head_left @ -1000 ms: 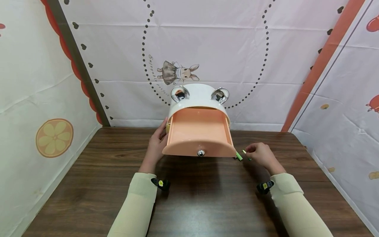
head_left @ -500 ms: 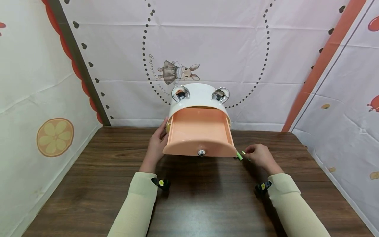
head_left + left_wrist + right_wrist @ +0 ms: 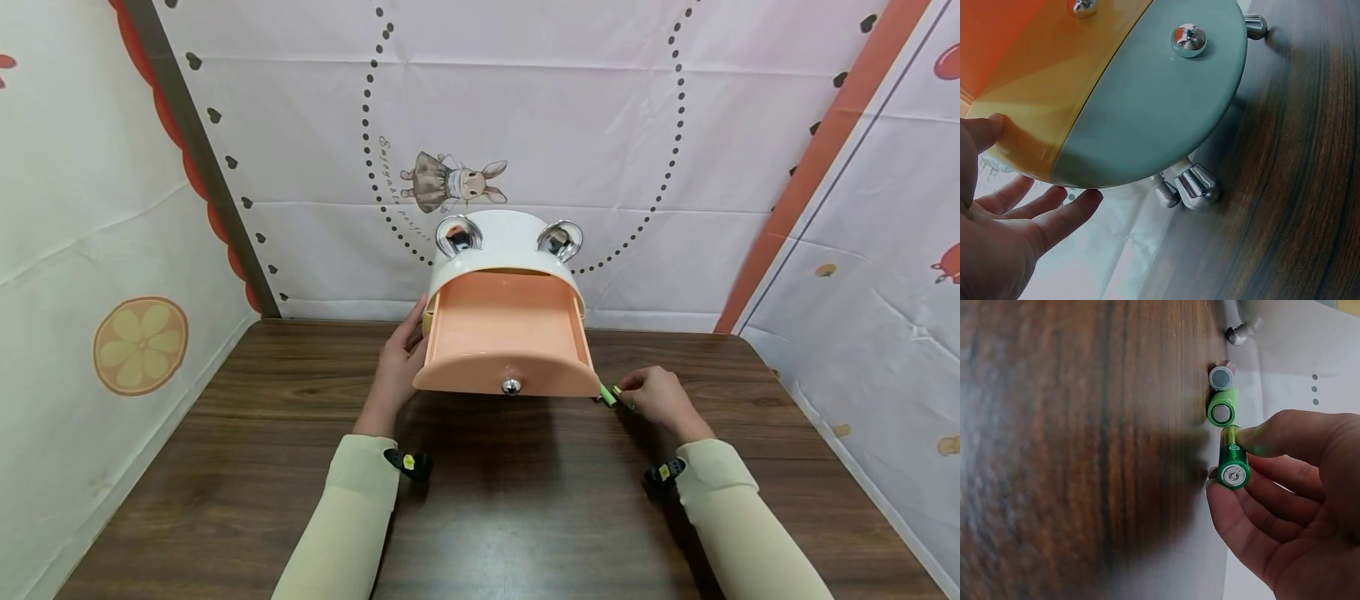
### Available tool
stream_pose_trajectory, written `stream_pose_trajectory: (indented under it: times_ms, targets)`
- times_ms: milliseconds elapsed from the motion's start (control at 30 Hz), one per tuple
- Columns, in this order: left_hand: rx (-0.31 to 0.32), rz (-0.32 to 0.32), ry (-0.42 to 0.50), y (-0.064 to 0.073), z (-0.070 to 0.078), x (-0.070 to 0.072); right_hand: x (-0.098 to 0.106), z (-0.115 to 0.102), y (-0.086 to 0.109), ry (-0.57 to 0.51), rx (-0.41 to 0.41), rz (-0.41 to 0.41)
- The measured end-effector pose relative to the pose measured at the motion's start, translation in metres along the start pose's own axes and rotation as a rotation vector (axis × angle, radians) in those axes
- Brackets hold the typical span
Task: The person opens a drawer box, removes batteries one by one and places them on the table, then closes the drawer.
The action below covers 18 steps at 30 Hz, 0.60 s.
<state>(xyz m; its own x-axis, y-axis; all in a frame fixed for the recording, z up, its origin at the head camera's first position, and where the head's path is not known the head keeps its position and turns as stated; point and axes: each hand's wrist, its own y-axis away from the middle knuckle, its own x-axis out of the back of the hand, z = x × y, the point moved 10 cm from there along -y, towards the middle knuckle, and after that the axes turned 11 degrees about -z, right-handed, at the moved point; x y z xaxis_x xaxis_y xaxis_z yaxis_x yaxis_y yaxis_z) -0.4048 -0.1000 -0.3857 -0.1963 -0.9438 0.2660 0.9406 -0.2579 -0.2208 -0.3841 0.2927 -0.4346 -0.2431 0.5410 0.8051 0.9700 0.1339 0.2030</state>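
Note:
A white, rounded drawer box stands at the back of the table, its orange top drawer pulled out. In the left wrist view, the yellow drawer front and the grey-green one below it are closed. My left hand touches the box's left side, thumb on the yellow front and fingers fairly straight along the edge. Beside the box, my right hand pinches a green battery between thumb and fingers. Close by lies a light green battery, with another cylinder, grey-ended, behind it.
The box stands on silver feet, and two shiny round knobs like eyes top it. A silver knob sits on the drawer front. The wooden table meets a printed cloth backdrop behind.
My right hand has shifted slightly left and toward me, bringing the held battery down near the light green one. My left hand and the drawer box have stayed put.

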Motion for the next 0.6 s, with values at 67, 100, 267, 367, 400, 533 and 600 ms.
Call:
stream_pose_trajectory:
  times_ms: [67,100,267,367,400,533,600]
  targets:
    - [0.008,-0.004,0.010,0.000,0.001,0.000,0.000,0.001,0.000,0.002,-0.004,0.001]
    - [0.013,-0.008,0.018,0.000,0.002,0.000,0.000,0.001,0.000,0.003,-0.004,0.002]
    - [0.039,-0.021,0.029,0.008,0.020,-0.002,-0.001,0.001,-0.002,0.029,-0.009,0.015]
    - [0.049,-0.023,0.009,0.013,0.031,-0.003,0.000,0.001,-0.002,0.054,-0.012,0.025]
    - [0.051,-0.023,0.006,0.013,0.032,-0.003,0.000,0.002,-0.002,0.062,-0.014,0.028]
    - [0.043,-0.028,0.005,0.013,0.033,-0.003,-0.001,0.003,-0.002,0.071,-0.024,0.029]
    - [0.036,-0.029,0.017,0.010,0.025,-0.002,-0.001,0.002,-0.002,0.065,-0.025,0.028]
